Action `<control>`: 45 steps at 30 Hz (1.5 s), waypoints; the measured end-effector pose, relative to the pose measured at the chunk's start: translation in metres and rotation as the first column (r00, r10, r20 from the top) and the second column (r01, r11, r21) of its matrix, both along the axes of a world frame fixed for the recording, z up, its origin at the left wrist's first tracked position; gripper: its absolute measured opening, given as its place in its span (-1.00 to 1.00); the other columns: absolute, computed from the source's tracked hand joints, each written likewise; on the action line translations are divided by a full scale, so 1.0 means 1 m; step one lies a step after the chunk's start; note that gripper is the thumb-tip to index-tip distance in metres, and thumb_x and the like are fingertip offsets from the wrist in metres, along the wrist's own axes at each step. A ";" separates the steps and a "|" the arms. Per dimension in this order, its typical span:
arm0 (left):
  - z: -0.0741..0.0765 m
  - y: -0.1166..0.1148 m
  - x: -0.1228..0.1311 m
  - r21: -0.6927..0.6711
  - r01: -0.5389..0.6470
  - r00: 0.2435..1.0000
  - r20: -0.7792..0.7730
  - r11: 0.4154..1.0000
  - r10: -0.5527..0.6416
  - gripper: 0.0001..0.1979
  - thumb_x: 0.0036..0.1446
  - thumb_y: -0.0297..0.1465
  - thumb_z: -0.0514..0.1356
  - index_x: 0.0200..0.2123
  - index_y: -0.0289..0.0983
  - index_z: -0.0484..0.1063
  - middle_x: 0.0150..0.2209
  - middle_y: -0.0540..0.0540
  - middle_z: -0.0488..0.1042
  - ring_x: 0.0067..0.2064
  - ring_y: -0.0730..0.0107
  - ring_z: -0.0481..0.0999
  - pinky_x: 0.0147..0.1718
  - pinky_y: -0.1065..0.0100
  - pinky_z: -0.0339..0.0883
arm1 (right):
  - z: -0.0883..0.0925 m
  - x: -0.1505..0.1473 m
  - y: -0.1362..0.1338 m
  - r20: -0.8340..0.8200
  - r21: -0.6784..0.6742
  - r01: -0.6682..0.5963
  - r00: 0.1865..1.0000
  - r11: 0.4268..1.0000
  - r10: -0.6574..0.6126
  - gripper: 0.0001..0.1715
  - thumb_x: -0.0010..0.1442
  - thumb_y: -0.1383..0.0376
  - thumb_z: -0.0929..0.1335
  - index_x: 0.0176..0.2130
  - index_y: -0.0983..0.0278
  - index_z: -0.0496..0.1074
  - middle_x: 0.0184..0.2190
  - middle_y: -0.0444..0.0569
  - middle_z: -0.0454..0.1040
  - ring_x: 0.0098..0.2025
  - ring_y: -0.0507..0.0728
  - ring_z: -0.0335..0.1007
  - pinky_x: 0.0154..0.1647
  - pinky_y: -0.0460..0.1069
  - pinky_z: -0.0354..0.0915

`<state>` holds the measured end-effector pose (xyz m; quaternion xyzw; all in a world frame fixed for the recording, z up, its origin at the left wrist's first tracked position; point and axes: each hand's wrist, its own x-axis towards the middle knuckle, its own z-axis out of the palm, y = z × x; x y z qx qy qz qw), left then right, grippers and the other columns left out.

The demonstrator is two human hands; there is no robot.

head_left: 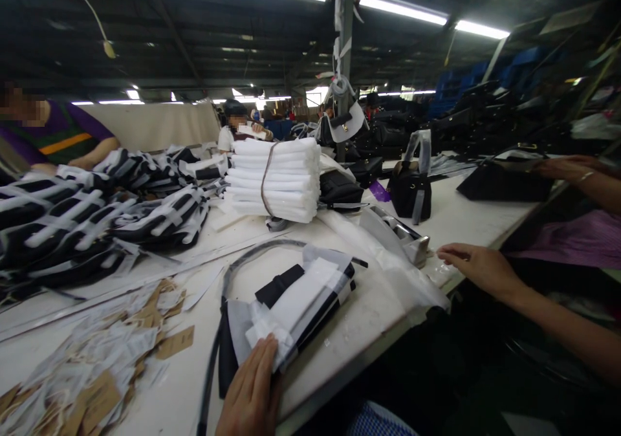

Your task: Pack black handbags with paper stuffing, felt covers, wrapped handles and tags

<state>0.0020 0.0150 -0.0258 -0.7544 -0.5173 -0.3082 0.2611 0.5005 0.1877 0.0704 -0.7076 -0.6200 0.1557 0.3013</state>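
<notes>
My left hand [252,391] lies flat at the near edge of the table, fingers stretched out on a black bag wrapped in white paper [295,303]. A black strap [228,274] loops away from the bag across the table. My right hand [478,264] reaches out to the right with its fingers extended and low, their tips touching a sheet of clear plastic [388,268] at the table's edge. It holds nothing. A metal tool [405,235] sits just left of that hand.
On the white table [466,213] stand a tied stack of white paper [276,177], a pile of wrapped black bags [97,216], loose paper tags [97,371] and a small black handbag [411,190]. Other people work at far left, at the back, and at right, one hand [565,165] on a black bag.
</notes>
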 end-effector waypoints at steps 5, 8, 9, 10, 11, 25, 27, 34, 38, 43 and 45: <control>0.001 0.001 0.002 0.006 0.004 1.000 0.010 1.000 -0.004 -0.36 0.30 -0.53 0.11 0.40 -0.32 0.02 0.08 -0.19 0.54 0.07 0.26 0.55 0.13 0.33 0.35 | 0.007 0.004 -0.011 0.260 0.057 -0.012 0.966 0.998 -0.003 -0.65 0.00 0.01 0.34 -0.33 0.13 0.62 -0.26 0.00 0.65 -0.20 0.40 0.55 -0.16 0.17 0.38; 0.001 0.001 0.002 0.000 0.011 0.999 0.042 1.000 -0.011 -0.40 0.31 -0.54 0.10 0.38 -0.31 0.09 0.09 -0.18 0.53 0.08 0.27 0.54 0.16 0.33 0.33 | 0.019 -0.014 -0.021 0.367 0.129 -0.198 0.920 0.972 0.139 -0.63 0.10 0.01 0.31 -0.24 0.10 0.61 -0.14 -0.04 0.64 -0.11 0.35 0.55 -0.01 0.17 0.38; 0.001 0.001 0.003 -0.006 0.012 0.998 0.056 1.000 -0.012 -0.42 0.30 -0.54 0.10 0.36 -0.31 0.13 0.10 -0.18 0.53 0.09 0.27 0.54 0.17 0.32 0.32 | 0.026 -0.024 -0.024 0.392 0.134 -0.292 0.893 0.947 0.220 -0.65 0.14 0.03 0.32 -0.22 0.10 0.61 -0.13 -0.04 0.64 -0.09 0.33 0.55 0.04 0.16 0.36; 0.002 0.000 0.003 -0.014 0.011 0.997 0.070 1.000 -0.010 -0.45 0.30 -0.54 0.10 0.34 -0.31 0.17 0.10 -0.17 0.53 0.09 0.26 0.53 0.17 0.32 0.32 | 0.033 -0.037 -0.028 0.405 0.124 -0.381 0.863 0.916 0.304 -0.67 0.17 0.05 0.33 -0.20 0.09 0.61 -0.13 -0.04 0.63 -0.08 0.31 0.55 0.07 0.15 0.35; 0.003 -0.001 0.004 -0.022 0.008 0.997 0.082 1.000 -0.006 -0.48 0.30 -0.55 0.10 0.31 -0.31 0.22 0.11 -0.16 0.52 0.10 0.27 0.53 0.17 0.32 0.33 | 0.040 -0.052 -0.031 0.402 0.097 -0.456 0.831 0.885 0.384 -0.70 0.18 0.06 0.35 -0.20 0.08 0.62 -0.14 -0.03 0.63 -0.08 0.30 0.54 0.07 0.14 0.35; 0.012 -0.007 0.025 -0.074 -0.063 0.960 0.269 0.995 0.081 -0.65 0.36 -0.55 0.00 0.12 -0.34 0.43 0.11 -0.14 0.52 0.14 0.23 0.48 0.08 0.23 0.45 | 0.084 -0.333 0.000 0.202 -0.241 -0.953 -0.233 -0.182 0.951 -0.76 0.29 0.17 0.36 -0.36 0.23 0.51 -0.45 -0.08 0.50 -0.39 0.04 0.41 -0.35 -0.10 0.19; 0.012 -0.006 0.027 -0.044 -0.078 0.953 0.288 0.996 0.088 -0.66 0.36 -0.56 0.00 0.09 -0.34 0.46 0.08 -0.13 0.55 0.12 0.24 0.50 0.06 0.23 0.47 | 0.077 -0.362 0.011 0.200 -0.319 -0.914 -0.323 -0.250 0.925 -0.81 0.24 0.20 0.39 -0.36 0.24 0.52 -0.45 -0.11 0.51 -0.42 0.02 0.39 -0.39 -0.11 0.15; 0.023 -0.008 0.026 -0.023 -0.090 0.956 0.278 0.996 0.093 -0.62 0.41 -0.52 -0.10 0.02 -0.35 0.50 0.00 -0.17 0.59 0.04 0.26 0.56 -0.02 0.27 0.53 | 0.054 -0.418 0.029 0.243 -0.606 -0.753 -0.483 -0.257 0.841 -0.90 0.10 0.22 0.47 -0.35 0.20 0.60 -0.48 -0.14 0.56 -0.47 0.03 0.35 -0.47 -0.08 0.01; 0.023 -0.008 0.027 0.015 -0.148 0.942 0.308 0.989 0.136 -0.65 0.40 -0.51 -0.06 -0.05 -0.30 0.54 -0.08 -0.23 0.59 -0.03 0.26 0.59 -0.11 0.30 0.56 | 0.054 -0.433 0.027 0.235 -0.695 -0.681 -0.517 -0.229 0.823 -0.87 0.06 0.20 0.51 -0.32 0.16 0.63 -0.47 -0.16 0.59 -0.46 0.04 0.37 -0.49 -0.08 -0.03; 0.024 -0.004 0.026 0.005 -0.138 0.948 0.292 0.990 0.131 -0.69 0.39 -0.51 -0.02 -0.10 -0.32 0.54 0.10 -0.27 0.51 0.14 0.17 0.50 -0.04 0.26 0.54 | 0.055 -0.446 0.020 0.328 -0.722 -0.660 -0.590 -0.207 0.738 -0.95 0.04 0.25 0.51 -0.38 0.12 0.64 -0.55 -0.17 0.55 -0.55 0.03 0.27 -0.51 -0.04 -0.10; 0.025 -0.002 0.025 0.009 -0.098 0.956 0.277 0.995 0.091 -0.67 0.40 -0.50 -0.05 -0.09 -0.33 0.53 0.07 -0.19 0.56 0.10 0.21 0.53 -0.05 0.28 0.55 | 0.054 -0.451 0.019 0.337 -0.727 -0.654 -0.606 -0.210 0.721 -0.97 0.01 0.24 0.53 -0.43 0.12 0.63 -0.59 -0.20 0.52 -0.57 0.02 0.22 -0.51 -0.04 -0.11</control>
